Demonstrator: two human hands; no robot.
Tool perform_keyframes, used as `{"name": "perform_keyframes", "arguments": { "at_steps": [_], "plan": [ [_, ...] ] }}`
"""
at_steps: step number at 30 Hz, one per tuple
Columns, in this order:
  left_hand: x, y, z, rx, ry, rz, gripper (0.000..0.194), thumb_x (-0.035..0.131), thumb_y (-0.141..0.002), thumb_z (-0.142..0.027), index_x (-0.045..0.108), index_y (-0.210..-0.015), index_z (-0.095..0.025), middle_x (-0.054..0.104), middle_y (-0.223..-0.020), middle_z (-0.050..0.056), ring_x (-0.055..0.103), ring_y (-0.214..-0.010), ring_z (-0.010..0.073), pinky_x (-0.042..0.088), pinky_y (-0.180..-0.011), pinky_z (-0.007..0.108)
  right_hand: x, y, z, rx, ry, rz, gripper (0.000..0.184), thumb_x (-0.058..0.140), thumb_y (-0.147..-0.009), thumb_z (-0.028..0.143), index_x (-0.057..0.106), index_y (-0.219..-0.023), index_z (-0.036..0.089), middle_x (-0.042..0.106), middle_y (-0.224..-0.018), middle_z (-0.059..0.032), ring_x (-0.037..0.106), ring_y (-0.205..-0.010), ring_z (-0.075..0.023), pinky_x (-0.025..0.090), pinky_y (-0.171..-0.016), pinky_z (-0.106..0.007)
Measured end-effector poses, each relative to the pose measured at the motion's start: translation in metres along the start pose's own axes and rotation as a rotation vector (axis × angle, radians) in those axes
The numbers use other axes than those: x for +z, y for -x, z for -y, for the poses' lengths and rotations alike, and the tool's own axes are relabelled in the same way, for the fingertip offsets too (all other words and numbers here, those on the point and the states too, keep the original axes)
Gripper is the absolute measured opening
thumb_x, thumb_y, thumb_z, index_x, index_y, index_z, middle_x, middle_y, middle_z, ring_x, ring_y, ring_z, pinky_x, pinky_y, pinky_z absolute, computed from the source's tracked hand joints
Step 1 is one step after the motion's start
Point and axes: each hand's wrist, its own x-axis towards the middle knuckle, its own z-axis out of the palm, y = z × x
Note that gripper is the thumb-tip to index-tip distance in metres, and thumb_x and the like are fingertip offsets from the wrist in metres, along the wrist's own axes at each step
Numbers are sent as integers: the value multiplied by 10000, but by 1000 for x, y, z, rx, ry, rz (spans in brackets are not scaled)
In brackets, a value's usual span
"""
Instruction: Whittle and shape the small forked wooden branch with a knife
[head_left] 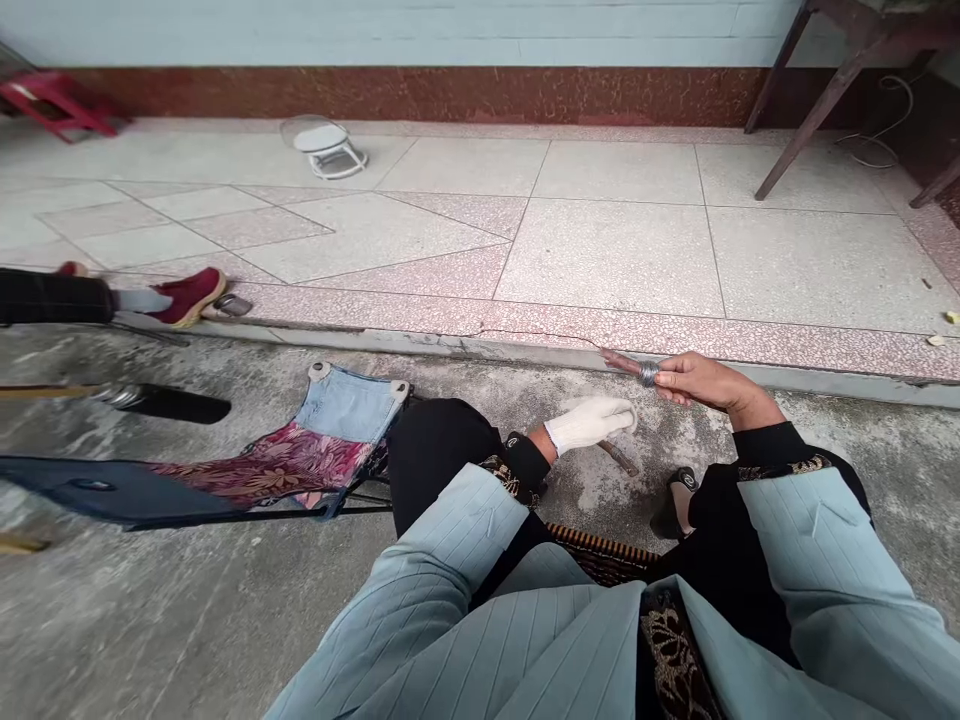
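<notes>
My right hand (694,382), bare, has its fingers closed around a brown stick (621,360) with a coil of silvery wire (649,374) wound about it. The stick points left over the step's edge. A thin dark line, perhaps wire or a crack, runs left from near its tip. My left hand (591,424) wears a white knitted glove and hovers lower and to the left, apart from the stick. Its fingers are loosely bent, and nothing shows in them. Below it, a curved brown piece of wood (619,458) appears on the concrete, one end hidden by the glove.
A low folding chair (247,470) with patterned fabric stands left of my knee. Another person's foot in a red shoe (191,295) rests at the raised tiled step (615,250). Farther back are a small white stool (330,150), a red stool (56,105) and a wooden table leg (817,130).
</notes>
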Motion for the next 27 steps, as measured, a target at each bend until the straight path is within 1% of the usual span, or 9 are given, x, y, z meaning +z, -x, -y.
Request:
{"name": "perform_keyframes", "arguments": {
  "at_steps": [7,11,14,16,17,19,21,24,27],
  "plan": [
    [5,-4,3,36,-278,12,310,387,-929,-347,623,-843,-166,570,-744,1,506,-693,122,344,-661,230,-2,-15,-13,120,138,-173,482,553,-772,637,557,-663,168,543,-590,1,464,-498,-99,369,-504,-242],
    [3,-2,5,82,-432,40,315,380,-933,-351,624,-856,-168,593,-791,26,524,-749,149,354,-695,243,8,-24,-16,271,502,-224,387,590,-797,534,627,-726,155,594,-639,-37,507,-555,-129,352,-524,-258],
    [-6,2,6,94,-433,30,276,428,-914,-355,627,-856,-173,606,-801,23,528,-745,148,362,-694,242,16,-20,-12,345,546,227,350,645,-773,492,654,-728,145,584,-607,-28,493,-531,-121,350,-511,-254],
    [-12,3,5,96,-344,22,251,441,-905,-338,622,-857,-171,612,-816,17,529,-742,140,369,-692,236,16,-13,-6,250,376,564,366,650,-768,513,660,-753,148,578,-607,-4,489,-525,-105,364,-516,-241],
    [-13,4,4,95,-282,6,247,441,-905,-335,618,-868,-167,615,-831,17,530,-740,136,374,-690,234,15,-8,-3,168,276,633,376,644,-771,526,661,-784,151,580,-625,7,488,-530,-98,370,-522,-235],
    [-13,4,4,58,-145,-64,286,402,-924,-350,608,-914,-152,614,-830,23,524,-709,126,384,-673,231,9,0,2,22,113,532,403,626,-779,547,651,-850,151,580,-661,19,479,-534,-85,375,-528,-227],
    [-9,4,3,0,-57,-97,332,359,-941,-370,601,-933,-142,599,-784,19,509,-660,114,381,-639,224,3,2,4,-40,4,251,421,605,-787,562,629,-851,146,566,-668,23,459,-525,-77,366,-520,-224],
    [-2,4,0,-14,-57,-25,327,360,-940,-363,610,-886,-158,564,-722,-5,487,-617,99,358,-605,209,-2,-6,0,-11,-66,-167,447,551,-803,598,593,-789,153,545,-654,15,441,-519,-83,353,-507,-232],
    [-2,5,-5,52,-127,47,283,403,-923,-343,623,-863,-176,584,-760,-10,507,-668,101,355,-636,206,-1,-20,-7,116,122,-303,427,549,-804,585,607,-791,162,551,-641,-2,464,-529,-108,351,-518,-255]
  ]
}}
